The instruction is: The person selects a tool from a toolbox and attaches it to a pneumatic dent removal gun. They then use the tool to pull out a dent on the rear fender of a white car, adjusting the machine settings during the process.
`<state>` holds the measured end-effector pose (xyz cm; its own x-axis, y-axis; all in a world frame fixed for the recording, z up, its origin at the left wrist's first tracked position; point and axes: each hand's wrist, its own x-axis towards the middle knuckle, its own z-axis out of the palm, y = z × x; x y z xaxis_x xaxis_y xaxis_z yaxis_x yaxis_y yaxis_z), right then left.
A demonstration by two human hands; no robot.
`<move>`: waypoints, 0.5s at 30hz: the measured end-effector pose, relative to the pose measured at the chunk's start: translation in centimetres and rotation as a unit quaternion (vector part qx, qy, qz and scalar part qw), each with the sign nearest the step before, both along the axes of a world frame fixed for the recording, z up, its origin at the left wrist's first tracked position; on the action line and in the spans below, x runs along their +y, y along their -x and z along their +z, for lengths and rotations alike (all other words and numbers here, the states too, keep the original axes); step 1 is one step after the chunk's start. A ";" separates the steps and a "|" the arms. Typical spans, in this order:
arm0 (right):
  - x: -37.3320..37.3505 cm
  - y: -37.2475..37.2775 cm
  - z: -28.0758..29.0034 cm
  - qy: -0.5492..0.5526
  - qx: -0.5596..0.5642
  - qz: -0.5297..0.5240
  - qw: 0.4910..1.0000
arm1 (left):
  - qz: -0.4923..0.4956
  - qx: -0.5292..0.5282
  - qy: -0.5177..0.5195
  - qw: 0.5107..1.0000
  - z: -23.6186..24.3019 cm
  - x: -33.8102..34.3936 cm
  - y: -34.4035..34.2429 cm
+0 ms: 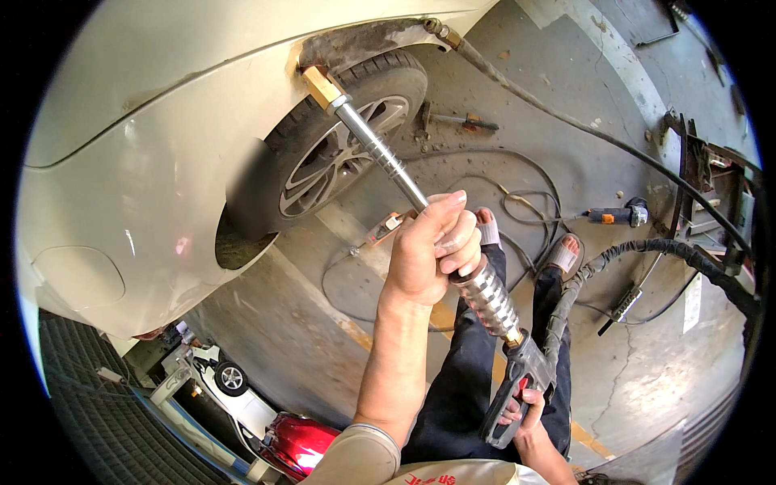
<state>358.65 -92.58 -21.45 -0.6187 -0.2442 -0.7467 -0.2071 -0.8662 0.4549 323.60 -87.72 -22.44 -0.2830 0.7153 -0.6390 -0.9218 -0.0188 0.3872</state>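
Observation:
My left hand (432, 246) is closed around the long metal shaft of a slide-hammer dent puller (376, 149), right beside its ribbed steel weight (487, 303). The puller's brass-coloured tip (323, 87) meets the wheel-arch edge of a pale car body (162, 202), where the paint is bared and dark. At the other end my right hand (525, 410) wraps the black pistol grip (509, 396), fingers near a red trigger. A thick wrapped cable (622, 252) runs from the grip to the right. Behind the shaft sits the car's wheel (347, 153).
A clamp (439, 31) sits on the arch's far end, its cable (558, 109) trailing right. On the floor lie an angle grinder (618, 214), looped hoses (517, 194) and another tool (384, 228). A metal rack (719, 186) stands right; a red car part (299, 443) lies lower left.

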 end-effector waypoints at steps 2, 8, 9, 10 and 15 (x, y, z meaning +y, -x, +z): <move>0.1 -0.1 0.0 -0.003 0.030 0.006 1.000 | 0.037 0.092 0.002 0.995 -1.1 0.0 -0.7; 0.4 -0.4 0.5 0.013 0.004 0.023 1.000 | 0.040 0.211 0.068 0.974 -1.1 -0.4 -3.4; 0.3 -0.6 0.5 0.012 -0.003 0.021 1.000 | 0.041 0.232 0.085 0.968 -1.1 -0.1 -3.1; 0.3 -0.7 0.6 0.011 -0.009 0.019 1.000 | 0.043 0.253 0.102 0.961 -1.1 0.2 -2.7; 0.5 -0.3 0.3 0.009 -0.022 -0.003 1.000 | 0.129 0.227 0.149 0.954 0.7 2.1 2.4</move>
